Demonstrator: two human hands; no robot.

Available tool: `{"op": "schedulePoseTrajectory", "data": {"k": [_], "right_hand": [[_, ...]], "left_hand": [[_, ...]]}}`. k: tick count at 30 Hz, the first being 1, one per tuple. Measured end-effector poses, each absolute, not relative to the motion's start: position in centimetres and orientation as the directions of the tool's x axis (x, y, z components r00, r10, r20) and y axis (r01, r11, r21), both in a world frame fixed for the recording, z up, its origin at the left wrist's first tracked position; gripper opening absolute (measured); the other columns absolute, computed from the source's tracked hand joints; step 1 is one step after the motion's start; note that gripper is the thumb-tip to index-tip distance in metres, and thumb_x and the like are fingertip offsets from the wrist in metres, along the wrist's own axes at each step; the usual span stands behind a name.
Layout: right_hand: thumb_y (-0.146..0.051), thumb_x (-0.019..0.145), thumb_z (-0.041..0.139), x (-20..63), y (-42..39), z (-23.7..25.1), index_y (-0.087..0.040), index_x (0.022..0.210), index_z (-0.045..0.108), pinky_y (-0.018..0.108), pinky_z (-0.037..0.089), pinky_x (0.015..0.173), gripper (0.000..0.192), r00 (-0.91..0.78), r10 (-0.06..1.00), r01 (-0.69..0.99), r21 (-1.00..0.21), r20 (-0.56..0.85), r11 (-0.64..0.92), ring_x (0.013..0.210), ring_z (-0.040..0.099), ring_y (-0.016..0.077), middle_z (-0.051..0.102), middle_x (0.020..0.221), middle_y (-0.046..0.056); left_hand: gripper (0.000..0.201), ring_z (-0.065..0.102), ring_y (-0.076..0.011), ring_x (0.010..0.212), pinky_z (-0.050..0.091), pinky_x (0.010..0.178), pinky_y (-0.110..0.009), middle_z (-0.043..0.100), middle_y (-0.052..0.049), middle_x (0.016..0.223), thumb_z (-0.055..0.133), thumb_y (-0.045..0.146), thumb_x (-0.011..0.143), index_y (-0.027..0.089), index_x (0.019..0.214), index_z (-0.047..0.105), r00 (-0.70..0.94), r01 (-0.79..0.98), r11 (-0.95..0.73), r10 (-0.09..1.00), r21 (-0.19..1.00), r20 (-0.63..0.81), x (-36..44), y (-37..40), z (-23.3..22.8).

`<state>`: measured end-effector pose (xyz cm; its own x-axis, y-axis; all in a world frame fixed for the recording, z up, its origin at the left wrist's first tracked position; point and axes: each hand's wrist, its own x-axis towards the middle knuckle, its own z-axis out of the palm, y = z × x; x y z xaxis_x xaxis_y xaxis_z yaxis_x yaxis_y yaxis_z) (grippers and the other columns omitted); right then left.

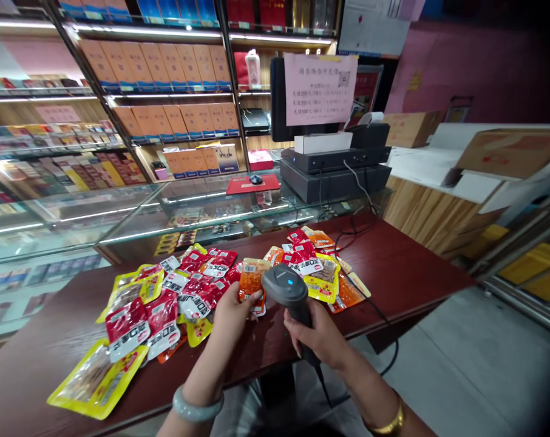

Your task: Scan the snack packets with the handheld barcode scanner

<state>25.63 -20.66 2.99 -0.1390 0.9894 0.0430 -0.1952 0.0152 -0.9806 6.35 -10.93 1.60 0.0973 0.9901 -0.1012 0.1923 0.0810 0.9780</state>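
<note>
The right hand (318, 337) grips a handheld barcode scanner (289, 288) as the left hand (232, 312) pinches an orange snack packet (252, 282) just ahead of its fingers; light and slippery, the packet is probably best held by its edges.

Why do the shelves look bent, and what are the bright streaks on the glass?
Head view: wide lens bows the shelves; shelf strip lights glare across the glass counter; right edge falls dark. Sharp centre: right hand holds scanner, left hand touches orange packet.

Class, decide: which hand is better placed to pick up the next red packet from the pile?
Left: the left hand already touches an orange packet beside the red packets; the right hand grips the barcode scanner.
</note>
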Motion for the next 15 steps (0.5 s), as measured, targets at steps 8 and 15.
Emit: {"op": "schedulePoseTrajectory", "data": {"k": [8,15], "right_hand": [[-0.051,0.083,0.075,26.0,-20.8,2.9,-0.022,0.093,0.051,0.022,0.039,0.04,0.039,-0.139,0.99,-0.185,-0.983,0.032,0.006,0.038,0.046,0.0093,0.051,0.054,-0.01],[-0.056,0.083,0.076,26.2,-20.9,2.8,-0.023,0.089,0.051,0.023,0.039,0.04,0.041,-0.118,0.993,-0.19,-0.982,0.025,0.003,0.037,0.045,0.0101,0.05,0.052,-0.009]], "left_hand": [[0.038,0.065,-0.0158,0.051,0.053,0.048,-0.026,0.072,0.001,0.072,0.081,0.036,0.067,0.019,0.095,0.063,0.111,0.219,0.083,0.988,0.972,-0.109,8.6,-10.2,1.9],[0.037,0.063,-0.0167,0.045,0.046,0.045,-0.024,0.067,0.004,0.058,0.077,0.041,0.076,0.018,0.101,0.062,0.112,0.312,0.064,0.988,0.948,-0.104,9.0,-9.6,1.2]]}}
